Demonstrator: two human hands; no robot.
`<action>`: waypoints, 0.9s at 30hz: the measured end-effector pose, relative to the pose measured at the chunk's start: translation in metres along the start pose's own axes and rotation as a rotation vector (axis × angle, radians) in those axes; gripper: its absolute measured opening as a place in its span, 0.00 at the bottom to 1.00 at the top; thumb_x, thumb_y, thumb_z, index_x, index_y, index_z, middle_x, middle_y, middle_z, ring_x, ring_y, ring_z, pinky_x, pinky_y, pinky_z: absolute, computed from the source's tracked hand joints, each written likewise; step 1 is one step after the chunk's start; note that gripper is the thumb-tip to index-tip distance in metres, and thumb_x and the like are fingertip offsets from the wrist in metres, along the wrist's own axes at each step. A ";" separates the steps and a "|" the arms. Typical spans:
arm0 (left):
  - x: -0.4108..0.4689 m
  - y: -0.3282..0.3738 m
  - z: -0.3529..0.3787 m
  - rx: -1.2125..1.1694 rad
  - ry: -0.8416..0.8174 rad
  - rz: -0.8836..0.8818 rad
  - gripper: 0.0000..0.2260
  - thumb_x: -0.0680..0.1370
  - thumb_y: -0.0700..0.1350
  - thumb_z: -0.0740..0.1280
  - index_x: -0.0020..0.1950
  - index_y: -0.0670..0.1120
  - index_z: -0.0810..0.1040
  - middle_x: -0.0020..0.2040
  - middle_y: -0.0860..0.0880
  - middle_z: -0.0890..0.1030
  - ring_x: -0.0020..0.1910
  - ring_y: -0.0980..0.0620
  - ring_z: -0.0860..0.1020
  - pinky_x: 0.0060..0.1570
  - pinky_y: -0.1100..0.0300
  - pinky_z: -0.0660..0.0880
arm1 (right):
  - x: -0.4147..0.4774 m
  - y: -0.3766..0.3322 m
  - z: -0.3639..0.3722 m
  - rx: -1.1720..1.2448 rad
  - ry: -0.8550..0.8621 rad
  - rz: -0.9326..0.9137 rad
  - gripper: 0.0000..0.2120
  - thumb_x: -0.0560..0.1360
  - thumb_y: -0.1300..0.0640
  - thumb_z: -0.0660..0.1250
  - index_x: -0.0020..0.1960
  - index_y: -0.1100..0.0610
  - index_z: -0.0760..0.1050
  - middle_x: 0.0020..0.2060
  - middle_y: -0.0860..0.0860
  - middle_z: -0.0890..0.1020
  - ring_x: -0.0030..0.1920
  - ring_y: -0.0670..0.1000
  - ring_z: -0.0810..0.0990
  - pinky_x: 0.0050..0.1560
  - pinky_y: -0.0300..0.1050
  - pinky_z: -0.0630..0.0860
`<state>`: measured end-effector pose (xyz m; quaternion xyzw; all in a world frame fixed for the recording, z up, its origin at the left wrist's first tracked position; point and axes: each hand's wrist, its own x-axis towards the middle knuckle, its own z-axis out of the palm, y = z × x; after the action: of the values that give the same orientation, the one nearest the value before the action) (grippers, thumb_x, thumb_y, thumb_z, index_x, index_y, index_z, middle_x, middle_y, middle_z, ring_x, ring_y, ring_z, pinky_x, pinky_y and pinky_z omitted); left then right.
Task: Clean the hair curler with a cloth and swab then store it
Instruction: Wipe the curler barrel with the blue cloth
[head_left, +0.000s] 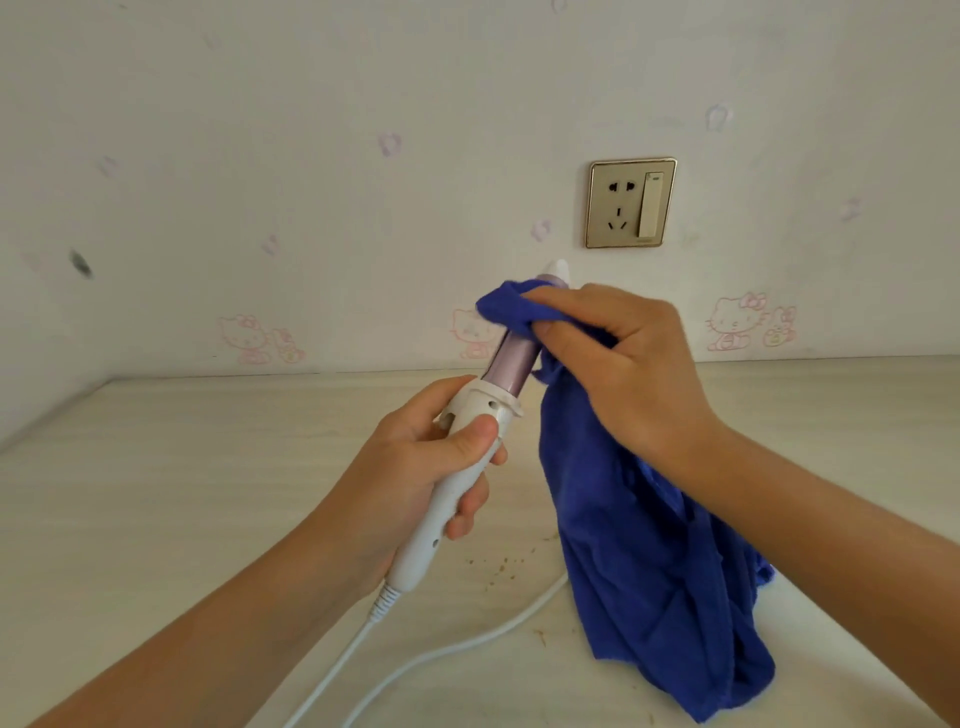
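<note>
hair curler (485, 405) is held in the air above the table (156, 493), tilted, with its tip (558, 271) pointing up and away toward the wall. left hand (410, 467) wraps the white handle, fingers curled round it, thumb pressed on the front just below the collar. right hand (628, 364) pinches a bunched fold of the blue cloth (649, 571) round the upper part of the lilac barrel (511, 364), fingers curled over the bunch. the rest of the cloth hangs down and its lower end rests on the table. white cord (441, 654) runs from the handle's base across the table. plug not in view; wall socket (631, 202) has nothing in it.

handling, judged: the curler looks light and rigid, so a one-hand hold is enough. the barrel is smooth and likely slippery under cloth, so the grip belongs on the handle. the plastic collar probably dislikes twisting force. the cloth is soft, limp and bulky, and its loose tail could drag through the brown crumbs (498, 566) on the table. the cord is flexible and may tug at the handle when turning. swab not seen.
</note>
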<state>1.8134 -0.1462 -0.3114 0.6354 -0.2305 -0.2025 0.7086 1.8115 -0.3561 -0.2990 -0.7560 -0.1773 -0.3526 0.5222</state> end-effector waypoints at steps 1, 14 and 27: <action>-0.001 -0.001 0.002 -0.015 -0.013 -0.013 0.11 0.76 0.48 0.68 0.57 0.50 0.82 0.41 0.43 0.78 0.26 0.51 0.70 0.23 0.61 0.69 | 0.001 0.000 -0.003 0.001 0.024 0.000 0.16 0.80 0.69 0.65 0.61 0.56 0.85 0.37 0.47 0.83 0.37 0.49 0.83 0.44 0.38 0.79; 0.002 -0.003 0.001 0.161 0.077 0.028 0.11 0.73 0.56 0.71 0.49 0.52 0.79 0.39 0.47 0.77 0.22 0.52 0.68 0.22 0.62 0.67 | -0.003 -0.010 0.003 0.033 -0.066 -0.036 0.16 0.79 0.70 0.66 0.60 0.57 0.85 0.38 0.53 0.83 0.37 0.50 0.83 0.44 0.38 0.79; 0.003 -0.001 -0.003 0.243 0.126 0.041 0.08 0.75 0.54 0.68 0.49 0.52 0.81 0.38 0.47 0.78 0.21 0.48 0.70 0.23 0.60 0.68 | -0.001 -0.008 0.003 0.020 -0.033 -0.032 0.15 0.78 0.70 0.66 0.60 0.57 0.85 0.37 0.50 0.84 0.37 0.49 0.83 0.45 0.35 0.76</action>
<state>1.8180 -0.1459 -0.3129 0.7233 -0.2212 -0.1182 0.6434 1.8066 -0.3499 -0.2948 -0.7536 -0.2015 -0.3463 0.5211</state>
